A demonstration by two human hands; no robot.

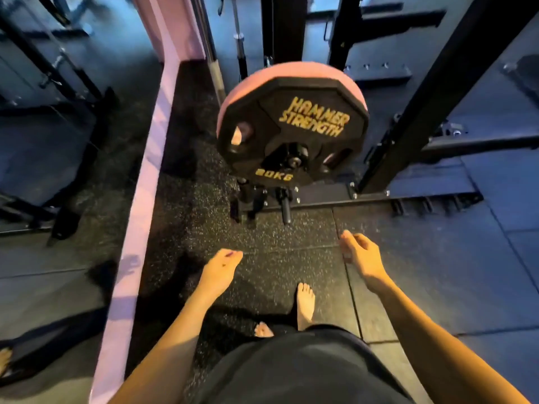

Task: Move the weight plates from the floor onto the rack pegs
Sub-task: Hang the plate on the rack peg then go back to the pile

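Observation:
A black 20 kg plate (303, 126) with yellow lettering hangs on a rack peg (295, 161), in front of a pink plate (248, 83) on the same peg. A lower bare peg (285, 209) sticks out near the floor. My left hand (220, 266) hangs below the plates with fingers loosely curled, holding nothing. My right hand (360, 253) hangs to the right of it, also loosely curled and holding nothing. Both hands are well short of the plates.
Black rack uprights (431, 97) rise on the right, and the rack's base bar (364, 201) crosses the floor. A pale pink post (140, 199) runs down the left beside a mirror. My bare feet (304, 304) stand on the speckled rubber floor.

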